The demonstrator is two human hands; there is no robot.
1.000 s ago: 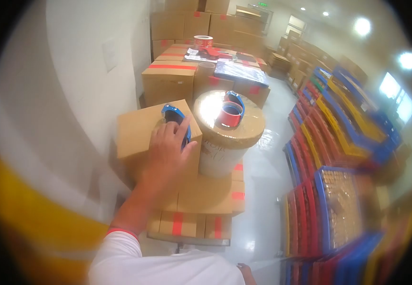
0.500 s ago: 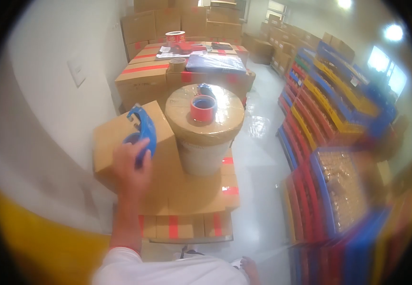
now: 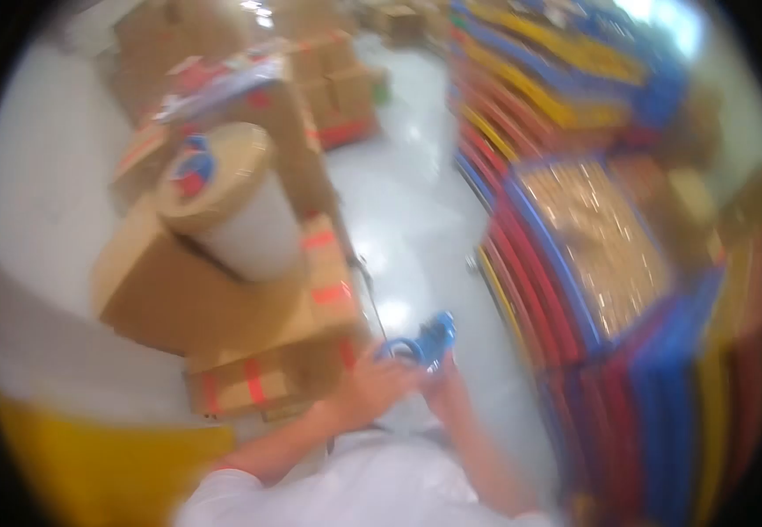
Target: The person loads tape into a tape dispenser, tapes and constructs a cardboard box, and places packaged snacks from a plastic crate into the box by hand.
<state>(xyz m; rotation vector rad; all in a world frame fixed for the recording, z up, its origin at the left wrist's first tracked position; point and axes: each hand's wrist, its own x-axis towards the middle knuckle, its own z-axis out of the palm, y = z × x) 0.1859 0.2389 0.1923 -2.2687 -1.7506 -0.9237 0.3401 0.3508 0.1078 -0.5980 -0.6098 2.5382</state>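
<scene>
On the near right of the lidded drum [image 3: 258,230], well apart from it, the left hand [image 3: 365,393] and right hand [image 3: 449,393] hold a blue tape dispenser [image 3: 435,341] between them, fingers closed on it, their exact placement blurred. It looks stiff, probably light and somewhat slick, so its main body seems the safest hold.

Bright light is thrown across the floor [image 3: 407,237] in white glare, and the upper right is overexposed. The hands [image 3: 377,391] and blue tape dispenser [image 3: 436,338] are softened by blur, the stacked trays [image 3: 552,290] are bowed by wide-lens distortion, and the corners are blacked out.
</scene>
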